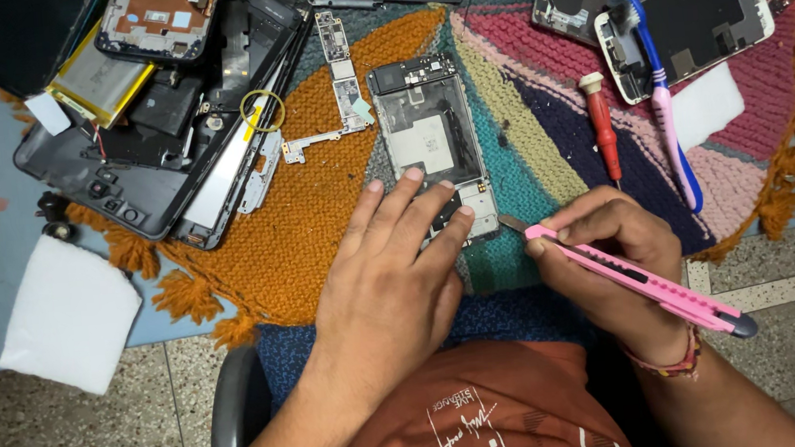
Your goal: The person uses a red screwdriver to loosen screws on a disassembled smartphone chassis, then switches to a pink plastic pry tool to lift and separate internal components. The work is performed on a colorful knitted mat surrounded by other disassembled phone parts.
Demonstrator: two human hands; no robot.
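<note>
The fingers of the left hand [392, 271] lie spread and flat, their tips pressing on the lower end of an opened phone frame [431, 140] that rests on the knitted mat [322, 229]; nothing is gripped, the hand only pins the frame down. The right hand [613, 254] has its fingers curled shut around a pink utility knife [638, 275], thumb and forefinger pinching it near the front, and the short blade tip points left, just beside the frame's lower right corner; whether it touches cannot be told. Just left of the frame lies a narrow circuit board [340, 67], stretched along the orange part of the mat. To the right, a red screwdriver [602, 127] and a pink and blue toothbrush [664, 108] lie near each other, the brush head resting on another opened phone [712, 14]. At the upper left sits a heap of dark phone shells with a flat battery [98, 81], and a white foam block [64, 311] lies at the table's edge.
</note>
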